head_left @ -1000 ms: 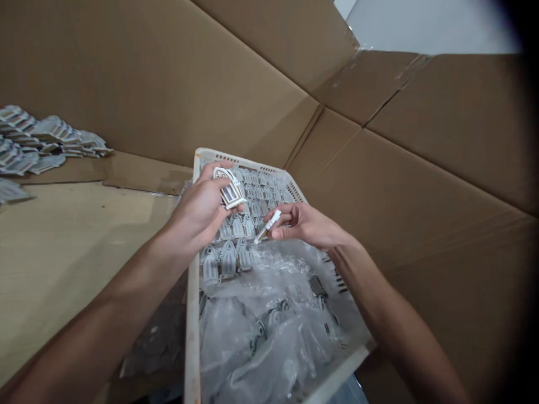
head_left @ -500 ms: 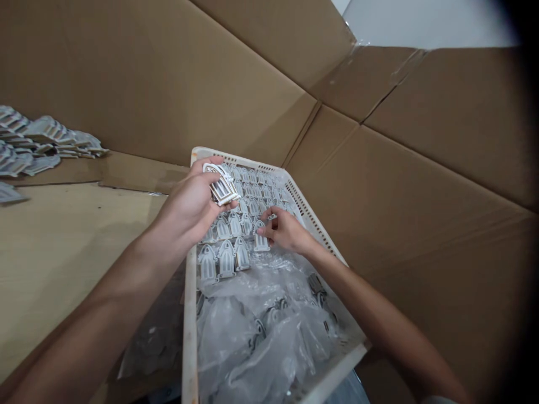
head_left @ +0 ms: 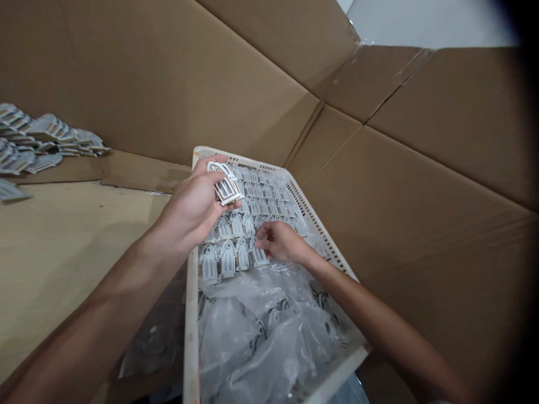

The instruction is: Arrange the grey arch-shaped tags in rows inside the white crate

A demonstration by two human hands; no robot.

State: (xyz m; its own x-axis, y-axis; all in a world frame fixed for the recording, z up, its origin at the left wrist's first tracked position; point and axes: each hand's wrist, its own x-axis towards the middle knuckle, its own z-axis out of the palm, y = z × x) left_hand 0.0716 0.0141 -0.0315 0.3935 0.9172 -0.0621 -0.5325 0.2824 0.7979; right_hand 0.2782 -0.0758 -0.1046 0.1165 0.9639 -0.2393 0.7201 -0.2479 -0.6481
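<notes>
Gripped in left hand (head_left: 191, 210), arched pieces (head_left: 225, 185) fan above fingers.

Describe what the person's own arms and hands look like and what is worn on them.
Both forearms are bare to the frame edge: no sleeves show. The left hand and right hand wear no gloves; no rings, watch or bands are visible. Nails look short and unpainted.

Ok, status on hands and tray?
Left hand grips small stack of white arched pieces. Right hand setting piece in white plastic tray. Crumpled clear plastic covers near half.
</notes>
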